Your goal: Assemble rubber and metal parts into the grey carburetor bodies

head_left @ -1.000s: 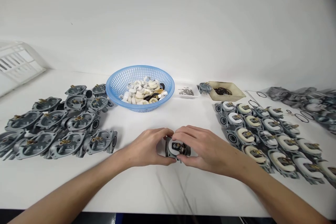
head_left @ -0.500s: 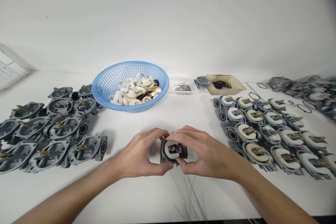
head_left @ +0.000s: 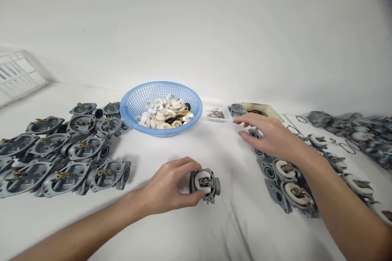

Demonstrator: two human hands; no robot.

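At tabletop [head_left: 196, 228] centre, left hand [head_left: 167, 185] grips a carburetor [head_left: 206, 183]. Right hand [head_left: 266, 134] hovers open over a row of carburetors [head_left: 284, 170].

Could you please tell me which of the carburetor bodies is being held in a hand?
The carburetor body in the left hand, at the front centre of the table. All the others lie ungripped in groups to either side.

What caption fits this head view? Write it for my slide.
Left hand holds a carburetor on a white table; open right hand hovers by a beige tray.
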